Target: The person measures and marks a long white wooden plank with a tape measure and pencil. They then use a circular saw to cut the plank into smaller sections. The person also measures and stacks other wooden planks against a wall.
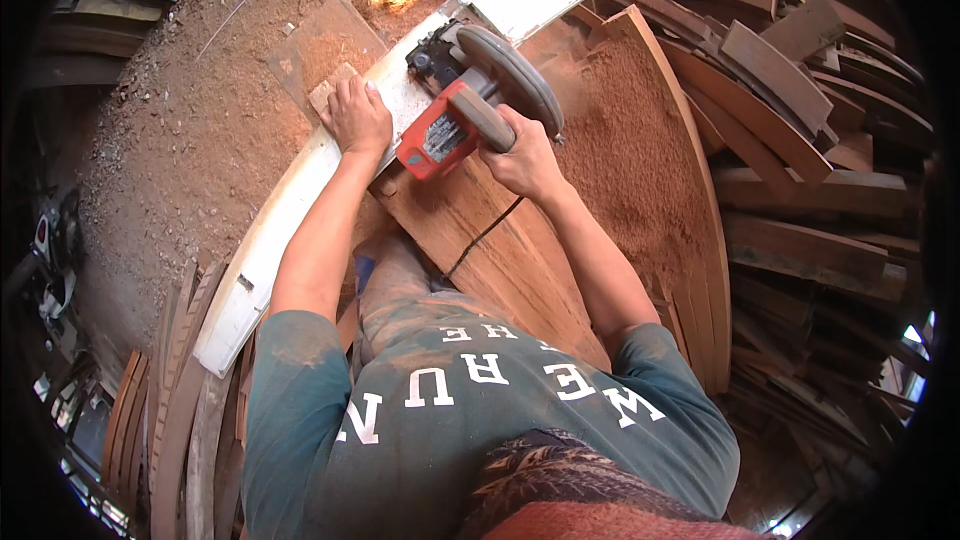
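Observation:
My right hand (525, 160) is closed around the handle of a circular saw (437, 143) with a red motor housing and a round grey guard. The saw rests on a long white-painted plank (285, 230), which runs slantwise from near left to far right. Left of the saw, my left hand (358, 118) bends its fingers over a small wooden block (322, 98) at the plank's far edge. Beneath the saw and white plank lies a wide brown board (495, 250). A black cord (485, 233) crosses this board. The saw's blade is hidden.
A thin square board (340, 30) lies in sawdust beyond my left hand. Sawdust (640, 160) is heaped on the right beside a curved plank (705, 190). Stacked timber offcuts (815, 190) fill the right side. More boards (125, 410) stand at the near left.

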Demonstrator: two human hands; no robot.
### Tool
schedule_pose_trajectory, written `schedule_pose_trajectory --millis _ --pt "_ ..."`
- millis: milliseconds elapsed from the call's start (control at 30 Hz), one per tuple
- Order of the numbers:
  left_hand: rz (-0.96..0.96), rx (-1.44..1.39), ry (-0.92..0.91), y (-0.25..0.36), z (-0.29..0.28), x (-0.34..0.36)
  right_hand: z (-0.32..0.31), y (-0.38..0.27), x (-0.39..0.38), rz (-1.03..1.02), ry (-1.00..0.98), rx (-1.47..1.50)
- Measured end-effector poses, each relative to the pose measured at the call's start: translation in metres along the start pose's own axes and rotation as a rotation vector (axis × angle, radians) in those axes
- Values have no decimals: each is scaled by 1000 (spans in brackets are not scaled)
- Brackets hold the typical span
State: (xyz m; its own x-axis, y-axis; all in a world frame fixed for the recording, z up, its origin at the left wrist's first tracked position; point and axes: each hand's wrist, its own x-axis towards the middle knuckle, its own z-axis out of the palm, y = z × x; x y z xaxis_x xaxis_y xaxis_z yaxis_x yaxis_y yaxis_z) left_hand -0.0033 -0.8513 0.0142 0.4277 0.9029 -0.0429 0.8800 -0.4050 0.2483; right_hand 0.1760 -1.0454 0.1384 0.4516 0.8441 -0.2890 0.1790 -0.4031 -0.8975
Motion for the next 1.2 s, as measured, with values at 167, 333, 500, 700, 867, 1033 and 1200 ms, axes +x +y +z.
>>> schedule_pose_trajectory --millis 167,333,500,700,867,1033,1200 --pt "19 -6 -3 -2 -3 1 0 1 7 -28 -5 4" --pt "4 -1 -5 -1 -3 2 1 -2 18 -66 -21 -15" --pt "2 5 46 -2 -2 5 1 -4 27 -22 -60 -1" --pt "-3 21 16 -4 -1 7 0 -7 31 23 -88 -12" --pt "-30 8 21 -2 -1 1 1 -10 33 19 -81 -26" --pt "-25 -84 -45 -6 2 6 4 -12 37 24 -52 -36" --pt "60 -157 41 -34 7 4 12 -5 32 21 0 -25"
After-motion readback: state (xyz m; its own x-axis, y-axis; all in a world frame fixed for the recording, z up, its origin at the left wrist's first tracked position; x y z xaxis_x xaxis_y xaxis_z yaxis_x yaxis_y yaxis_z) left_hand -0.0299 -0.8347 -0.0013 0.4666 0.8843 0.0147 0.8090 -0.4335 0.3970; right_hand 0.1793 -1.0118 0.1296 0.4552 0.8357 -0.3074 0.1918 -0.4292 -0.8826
